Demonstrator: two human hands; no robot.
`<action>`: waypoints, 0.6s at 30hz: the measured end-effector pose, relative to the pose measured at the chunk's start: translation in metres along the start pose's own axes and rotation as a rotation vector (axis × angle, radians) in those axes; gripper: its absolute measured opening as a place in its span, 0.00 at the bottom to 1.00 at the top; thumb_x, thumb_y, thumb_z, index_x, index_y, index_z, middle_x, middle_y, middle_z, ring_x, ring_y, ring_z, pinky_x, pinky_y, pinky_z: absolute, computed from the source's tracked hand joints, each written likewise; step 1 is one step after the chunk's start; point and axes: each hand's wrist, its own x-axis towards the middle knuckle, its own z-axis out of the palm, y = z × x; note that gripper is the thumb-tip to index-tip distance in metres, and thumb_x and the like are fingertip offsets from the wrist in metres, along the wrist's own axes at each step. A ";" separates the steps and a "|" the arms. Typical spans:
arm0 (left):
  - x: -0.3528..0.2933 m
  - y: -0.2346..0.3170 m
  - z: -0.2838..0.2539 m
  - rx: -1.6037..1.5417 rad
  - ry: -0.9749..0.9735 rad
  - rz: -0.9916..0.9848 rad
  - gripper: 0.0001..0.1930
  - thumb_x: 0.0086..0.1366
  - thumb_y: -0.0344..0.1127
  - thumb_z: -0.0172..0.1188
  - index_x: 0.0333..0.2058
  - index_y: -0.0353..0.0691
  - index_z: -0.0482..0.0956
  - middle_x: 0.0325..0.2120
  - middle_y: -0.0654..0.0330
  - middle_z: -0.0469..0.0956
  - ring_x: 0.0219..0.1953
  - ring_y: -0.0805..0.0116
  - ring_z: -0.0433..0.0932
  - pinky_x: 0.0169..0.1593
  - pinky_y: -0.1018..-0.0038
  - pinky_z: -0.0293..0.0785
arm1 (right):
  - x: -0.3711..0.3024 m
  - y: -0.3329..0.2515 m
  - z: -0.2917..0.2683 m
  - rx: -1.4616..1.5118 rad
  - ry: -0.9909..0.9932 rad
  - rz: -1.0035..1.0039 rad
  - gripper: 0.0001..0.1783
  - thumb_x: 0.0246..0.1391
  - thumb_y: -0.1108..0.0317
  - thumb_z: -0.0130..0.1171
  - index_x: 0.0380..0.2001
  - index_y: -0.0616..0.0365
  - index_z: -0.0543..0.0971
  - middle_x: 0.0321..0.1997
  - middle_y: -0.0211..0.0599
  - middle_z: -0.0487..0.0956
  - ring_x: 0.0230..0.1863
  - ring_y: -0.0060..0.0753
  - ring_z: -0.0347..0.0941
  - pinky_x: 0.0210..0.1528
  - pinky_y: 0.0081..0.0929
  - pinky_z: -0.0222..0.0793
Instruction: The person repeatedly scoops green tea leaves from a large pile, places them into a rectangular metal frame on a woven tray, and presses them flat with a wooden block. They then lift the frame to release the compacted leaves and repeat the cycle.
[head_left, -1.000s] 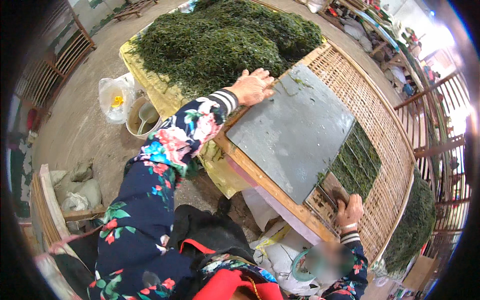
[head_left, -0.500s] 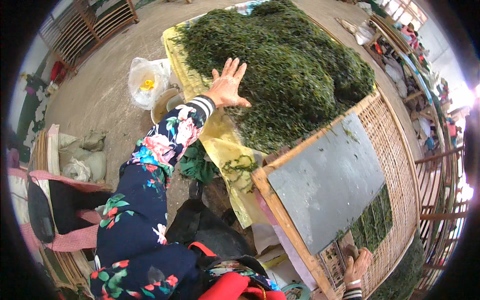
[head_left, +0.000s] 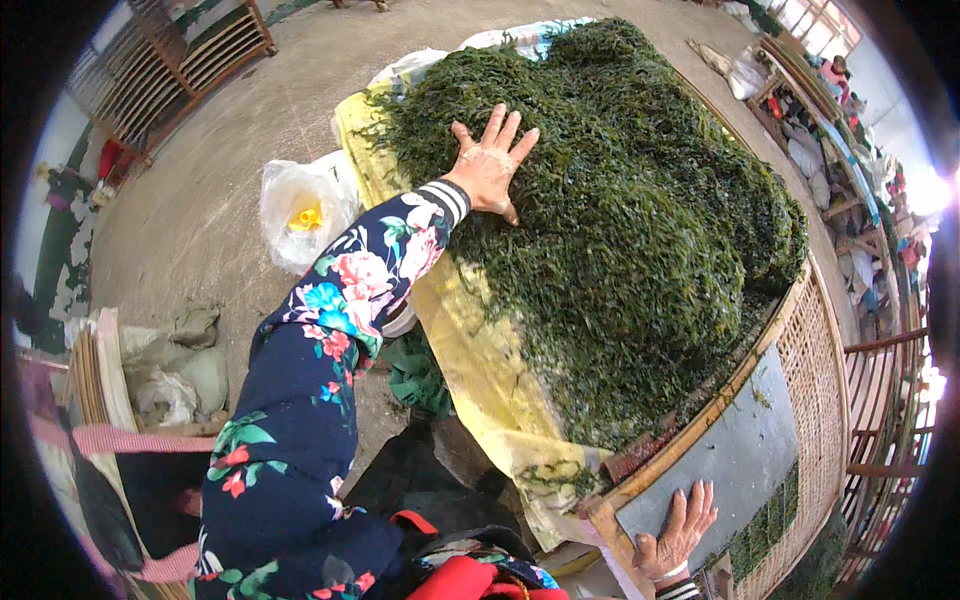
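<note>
Right hand (head_left: 680, 530) has come off the wooden block it held half a second ago; now over the board (head_left: 750, 420), fingers spread, grasping nothing. Left hand (head_left: 492, 165) has gone from the heap's edge to farther over the weed heap (head_left: 640, 230), also splayed and empty; contact or slight hover, cannot tell. Reading: the block is let go for now, and the work seems to have turned toward the heap. Heap sits on a yellow sheet (head_left: 470, 340), beyond and left of the board; long axis runs far left to near right. Board lies flat on the woven rack (head_left: 815, 360), its longer visible edge pointing near left to far right, alongside the heap's near end. Strip of weed (head_left: 768, 532) shows past its right edge.
</note>
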 end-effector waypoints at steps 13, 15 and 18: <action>0.169 -0.038 -0.002 0.277 -0.419 0.230 0.60 0.48 0.42 0.71 0.73 0.74 0.39 0.73 0.49 0.48 0.67 0.36 0.61 0.63 0.54 0.72 | -0.003 0.002 0.003 0.037 -0.057 0.102 0.44 0.61 0.30 0.38 0.70 0.48 0.57 0.74 0.56 0.54 0.74 0.72 0.45 0.69 0.76 0.30; 0.177 -0.039 -0.003 0.188 -0.527 0.224 0.55 0.49 0.45 0.70 0.74 0.66 0.47 0.65 0.50 0.66 0.60 0.46 0.73 0.58 0.56 0.75 | -0.002 0.002 0.003 0.047 -0.057 0.101 0.43 0.61 0.32 0.40 0.69 0.48 0.58 0.73 0.56 0.54 0.74 0.72 0.45 0.69 0.76 0.30; 0.170 -0.040 -0.002 0.178 -0.487 0.261 0.54 0.48 0.50 0.72 0.73 0.60 0.53 0.57 0.51 0.73 0.56 0.49 0.75 0.56 0.56 0.74 | -0.003 0.002 0.003 0.066 -0.054 0.114 0.42 0.60 0.32 0.42 0.68 0.49 0.60 0.73 0.55 0.54 0.74 0.73 0.45 0.69 0.76 0.29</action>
